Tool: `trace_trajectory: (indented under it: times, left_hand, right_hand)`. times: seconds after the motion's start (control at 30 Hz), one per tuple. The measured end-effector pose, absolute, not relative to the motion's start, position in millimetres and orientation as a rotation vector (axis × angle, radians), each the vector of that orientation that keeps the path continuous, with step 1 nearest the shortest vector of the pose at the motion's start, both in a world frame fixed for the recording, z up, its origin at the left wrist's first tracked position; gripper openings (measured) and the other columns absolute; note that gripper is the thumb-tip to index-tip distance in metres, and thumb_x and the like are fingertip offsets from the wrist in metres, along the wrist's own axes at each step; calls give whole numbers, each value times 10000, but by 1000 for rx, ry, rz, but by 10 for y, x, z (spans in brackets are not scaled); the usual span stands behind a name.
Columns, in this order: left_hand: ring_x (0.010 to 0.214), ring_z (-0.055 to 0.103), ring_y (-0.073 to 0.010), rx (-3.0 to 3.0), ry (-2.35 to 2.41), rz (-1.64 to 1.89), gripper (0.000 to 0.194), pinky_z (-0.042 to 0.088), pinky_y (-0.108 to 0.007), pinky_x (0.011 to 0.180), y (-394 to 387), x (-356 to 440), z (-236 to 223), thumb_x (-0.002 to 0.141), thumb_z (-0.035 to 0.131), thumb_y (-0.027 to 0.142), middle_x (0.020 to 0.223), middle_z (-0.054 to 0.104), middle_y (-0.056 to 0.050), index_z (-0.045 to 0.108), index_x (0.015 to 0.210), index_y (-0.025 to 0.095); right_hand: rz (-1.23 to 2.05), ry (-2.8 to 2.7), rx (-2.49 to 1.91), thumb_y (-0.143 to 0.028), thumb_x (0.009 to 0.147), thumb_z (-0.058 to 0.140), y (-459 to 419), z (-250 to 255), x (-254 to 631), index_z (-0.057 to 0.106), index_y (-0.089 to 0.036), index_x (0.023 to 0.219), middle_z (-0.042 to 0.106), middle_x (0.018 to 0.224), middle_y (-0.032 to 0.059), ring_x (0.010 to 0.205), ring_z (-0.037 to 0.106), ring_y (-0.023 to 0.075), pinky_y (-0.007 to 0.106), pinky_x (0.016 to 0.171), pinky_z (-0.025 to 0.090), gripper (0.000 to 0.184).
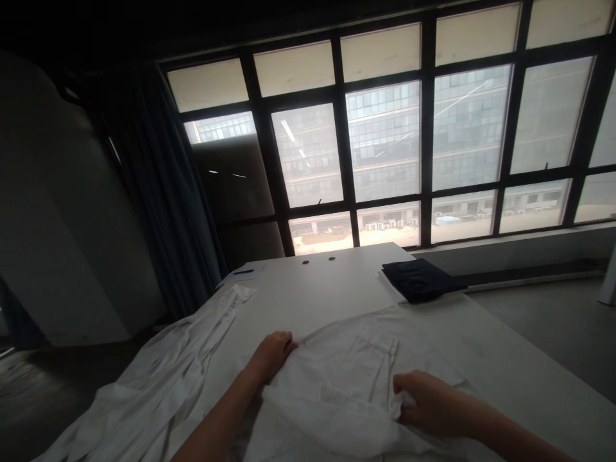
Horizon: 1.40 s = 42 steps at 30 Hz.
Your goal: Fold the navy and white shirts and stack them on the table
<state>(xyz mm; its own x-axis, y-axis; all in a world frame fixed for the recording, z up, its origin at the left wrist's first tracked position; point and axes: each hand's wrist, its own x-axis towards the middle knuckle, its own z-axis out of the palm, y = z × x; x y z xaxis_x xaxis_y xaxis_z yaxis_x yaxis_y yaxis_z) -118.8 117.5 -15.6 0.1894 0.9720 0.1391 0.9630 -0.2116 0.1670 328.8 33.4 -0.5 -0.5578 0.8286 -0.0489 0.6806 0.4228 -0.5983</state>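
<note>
A white garment (332, 378), rumpled and partly unfolded, lies on the white table (308, 289) in front of me. Its lower part runs out of the picture. My left hand (275, 354) is closed at the garment's left edge, with the fingertips on the cloth. On the right, my right hand (423, 401) pinches a gathered bit of the same garment, next to a seam or strip of fabric. What kind of garment it is I cannot make out.
A heap of white cloth (178, 366) hangs over the table's left edge. Folded dark cloth (423, 279) rests on white cloth at the far right. A pen (243, 271) lies on paper at the far left. Windows (385, 141) and a dark curtain (158, 192) stand beyond.
</note>
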Motion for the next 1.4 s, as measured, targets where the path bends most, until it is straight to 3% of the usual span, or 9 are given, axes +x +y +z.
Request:
trace_trajectory:
  times: [0.17, 0.3, 0.47, 0.6, 0.7, 0.9, 1.0, 1.1, 1.4]
  left_hand:
    - [1019, 608, -270, 2256, 2218, 365, 274, 399, -349, 917, 1176, -1494, -106, 994, 444, 402, 1020, 687, -90, 651, 939, 232]
    - [1113, 566, -295, 2249, 2288, 404, 281, 385, -388, 970, 1212, -1582, -53, 992, 435, 339, 1133, 650, -131, 655, 1097, 199]
    - [1180, 532, -245, 2451, 1985, 361, 293, 356, -337, 1038, 1297, -1319, -105, 962, 527, 304, 1309, 615, -47, 666, 1220, 313]
    - [1125, 549, -251, 2498, 1870, 301, 213, 391, -336, 994, 1354, -1173, -147, 945, 562, 313, 1221, 661, -40, 698, 1109, 303]
    - [1087, 561, -246, 2522, 1839, 262, 179, 394, -328, 974, 1378, -1218, -103, 955, 543, 329, 1167, 668, -49, 689, 1053, 294]
    - [1104, 552, -271, 2530, 1913, 181, 218, 370, -358, 1008, 1443, -1446, 23, 951, 516, 384, 1122, 648, -77, 701, 1010, 285]
    - [1132, 542, -276, 2519, 1968, 170, 199, 372, -361, 1008, 1510, -1492, 31, 927, 536, 346, 1184, 628, -80, 701, 1016, 278]
    - [1131, 546, -282, 2492, 2037, 181, 200, 389, -365, 978, 1587, -1487, 15, 912, 541, 287, 1203, 621, -91, 698, 1033, 262]
    - [1126, 539, -274, 2421, 2196, 242, 274, 390, -382, 942, 1634, -1462, -132, 1000, 425, 300, 1183, 615, -100, 668, 1115, 250]
  right_hand:
    - [781, -2328, -1419, -403, 789, 654, 395, 39, 3237, 623, -253, 1110, 702, 1074, 81, 974, 646, 264, 346, 856, 458, 355]
    - [831, -2178, -1471, -347, 802, 616, 441, -78, 3222, 550, -262, 1189, 683, 1162, 89, 1132, 617, 272, 365, 949, 446, 401]
    - [813, -2025, -1491, -362, 834, 562, 502, -223, 3265, 514, -252, 1206, 660, 1225, 91, 1182, 605, 266, 367, 1003, 434, 391]
    - [878, -2009, -1465, -407, 813, 594, 485, -132, 3323, 569, -238, 1113, 683, 915, 24, 876, 653, 228, 325, 806, 485, 345]
    - [964, -1921, -1453, -500, 841, 574, 435, 29, 3368, 574, -230, 1140, 507, 618, -67, 587, 539, 163, 268, 573, 408, 402]
    - [1020, -1905, -1325, -510, 897, 512, 398, 125, 3418, 606, -233, 1134, 451, 574, -82, 530, 469, 142, 254, 514, 340, 376]
    - [844, -1977, -1408, -440, 901, 502, 409, -19, 3427, 583, -245, 1226, 562, 655, -47, 638, 567, 180, 287, 630, 428, 387]
    - [707, -2040, -1490, -393, 860, 544, 423, -138, 3443, 607, -232, 1190, 691, 913, 42, 873, 638, 230, 333, 808, 461, 371]
    - [577, -2039, -1608, -459, 902, 492, 544, -259, 3492, 672, -196, 1078, 741, 1019, 110, 1001, 662, 272, 350, 877, 459, 364]
